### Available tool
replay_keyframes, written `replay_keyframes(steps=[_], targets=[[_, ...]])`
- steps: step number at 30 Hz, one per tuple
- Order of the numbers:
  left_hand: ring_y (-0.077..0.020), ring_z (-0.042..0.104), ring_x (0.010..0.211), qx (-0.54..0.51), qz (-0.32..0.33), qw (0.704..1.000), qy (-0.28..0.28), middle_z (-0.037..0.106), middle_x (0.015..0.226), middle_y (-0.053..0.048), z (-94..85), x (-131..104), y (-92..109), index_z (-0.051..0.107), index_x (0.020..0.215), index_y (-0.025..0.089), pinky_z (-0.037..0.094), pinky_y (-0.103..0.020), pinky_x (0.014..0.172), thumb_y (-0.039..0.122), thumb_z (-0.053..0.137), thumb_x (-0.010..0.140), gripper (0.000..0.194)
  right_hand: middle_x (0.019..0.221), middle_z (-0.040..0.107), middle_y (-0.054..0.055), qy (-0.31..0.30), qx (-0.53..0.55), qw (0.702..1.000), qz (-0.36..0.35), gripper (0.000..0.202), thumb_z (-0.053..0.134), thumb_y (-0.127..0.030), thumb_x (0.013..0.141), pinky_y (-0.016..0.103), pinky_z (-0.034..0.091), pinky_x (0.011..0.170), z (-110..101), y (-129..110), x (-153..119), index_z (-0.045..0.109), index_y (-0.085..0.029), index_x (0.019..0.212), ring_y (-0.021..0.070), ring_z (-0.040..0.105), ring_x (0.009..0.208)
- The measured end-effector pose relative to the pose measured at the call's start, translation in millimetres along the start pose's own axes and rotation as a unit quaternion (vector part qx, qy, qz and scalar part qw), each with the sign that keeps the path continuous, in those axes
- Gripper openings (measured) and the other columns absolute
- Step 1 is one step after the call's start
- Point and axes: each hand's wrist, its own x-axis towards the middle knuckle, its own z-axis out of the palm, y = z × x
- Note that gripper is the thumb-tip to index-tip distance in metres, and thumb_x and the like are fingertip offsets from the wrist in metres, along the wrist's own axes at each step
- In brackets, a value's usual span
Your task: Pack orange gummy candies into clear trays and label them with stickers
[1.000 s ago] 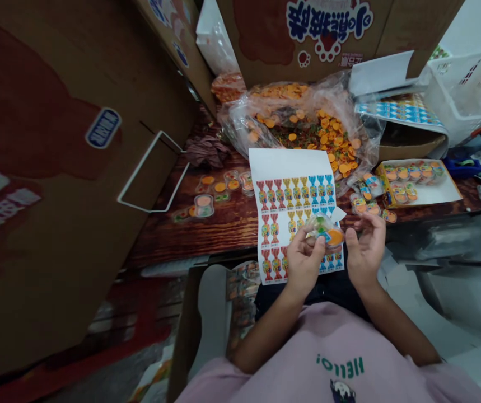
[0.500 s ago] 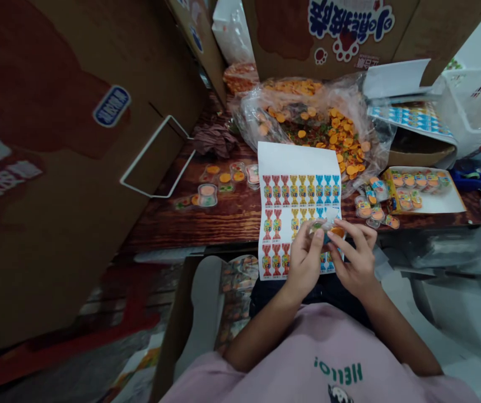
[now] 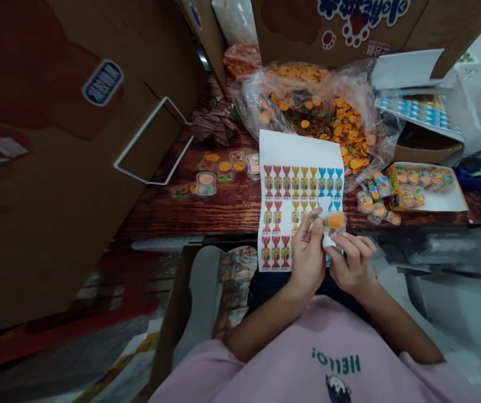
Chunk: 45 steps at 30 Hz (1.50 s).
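Note:
A small clear plastic candy pack (image 3: 335, 221), with an orange disc at one end and green at the other, is held over a sheet of stickers. My left hand (image 3: 308, 257) pinches its green end between thumb and fingers. The curled fingers and thumb of my right hand (image 3: 353, 262) close at the lower edge of its orange end. Beneath both hands, the white sticker sheet (image 3: 299, 148) spans the table edge and my lap. Red, yellow and blue candy-shaped stickers stand on it in rows, with blank gaps. My hands cover part of its lower right.
Behind the sheet lies a clear bag of orange discs (image 3: 351, 131). Several filled packs (image 3: 206, 183) rest on the left of the wooden table (image 3: 152, 215). More packs (image 3: 366, 202) lie beside an open yellow box (image 3: 442, 197). A large carton (image 3: 55, 184) stands left.
The candy pack's orange end now shows more fully, tilted up between my hands. My right fingers have shifted down to its lower edge. The view has shifted slightly.

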Motion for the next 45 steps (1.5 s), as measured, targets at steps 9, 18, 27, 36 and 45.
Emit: replay_keyframes(steps=[9,18,27,36,45], targets=[[-0.0153,0.074,0.087,0.002,-0.063,0.998,-0.006,0.077,0.096,-0.005,-3.0,0.1,0.9,0.072,0.110,0.017,0.058,-0.023,0.080,0.040,0.090,0.074,0.046,0.098,0.076,0.004,-0.121,0.026,0.988,-0.097,0.022,0.049,-0.011,0.097,0.040,0.035,0.093,-15.3,19.5,18.4,0.065,-0.021,0.108,0.0201,0.059,0.096],[-0.0189,0.075,0.082,-0.007,-0.078,0.992,-0.103,0.078,0.093,-0.007,-10.7,12.4,16.9,0.078,0.096,0.017,0.063,-0.028,0.073,0.042,0.093,0.069,0.040,0.112,0.070,0.012,-0.193,0.041,0.971,-0.136,0.033,0.047,-0.009,0.097,0.045,0.042,0.099,-22.1,35.8,47.9,0.058,-0.017,0.128,0.0260,0.053,0.103],[-0.0177,0.074,0.085,0.016,-0.037,0.987,-0.157,0.076,0.093,-0.006,-19.7,14.0,16.8,0.077,0.099,0.019,0.065,-0.026,0.075,0.043,0.092,0.072,0.040,0.133,0.052,0.013,0.000,0.123,0.986,0.109,0.064,0.076,-0.033,0.091,0.047,0.050,0.094,-7.9,36.1,44.5,0.041,-0.031,0.144,0.0292,0.054,0.119],[-0.0207,0.077,0.084,0.044,-0.069,0.984,-0.156,0.077,0.099,-0.008,-15.6,9.1,16.3,0.071,0.107,0.015,0.069,-0.031,0.070,0.046,0.090,0.074,0.049,0.095,0.075,0.004,-0.093,0.442,0.844,0.288,0.012,0.067,-0.034,0.098,0.034,0.060,0.075,7.5,60.5,39.7,0.073,-0.024,0.098,0.0198,0.072,0.088],[-0.0221,0.079,0.080,0.055,-0.084,0.980,-0.170,0.077,0.097,-0.008,-21.0,8.0,18.4,0.069,0.113,0.016,0.069,-0.034,0.074,0.046,0.086,0.079,0.048,0.116,0.074,0.011,-0.118,0.455,0.842,0.263,0.040,0.079,-0.046,0.087,0.038,0.063,0.081,-9.3,73.3,44.1,0.066,-0.024,0.118,0.0203,0.073,0.091]])
